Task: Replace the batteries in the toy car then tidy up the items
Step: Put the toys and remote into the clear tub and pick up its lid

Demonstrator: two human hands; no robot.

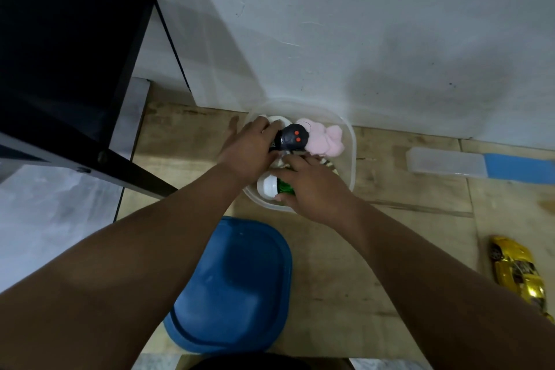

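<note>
A clear plastic tub (350, 141) stands on the floor against the white wall. My left hand (249, 150) grips a black remote control (292, 137) with two red buttons, holding it over the tub. My right hand (312, 186) reaches into the tub's near side, fingers curled round a green item with a white cap (267, 186). A pink plush toy (326, 140) lies in the tub's far side. The yellow toy car (516, 272) sits on the floor at the right, apart from both hands.
The tub's blue lid (237, 288) lies on the floor just in front of it. A clear flat case with a blue end (468, 164) lies to the right by the wall. A black furniture frame (75, 69) stands at the left.
</note>
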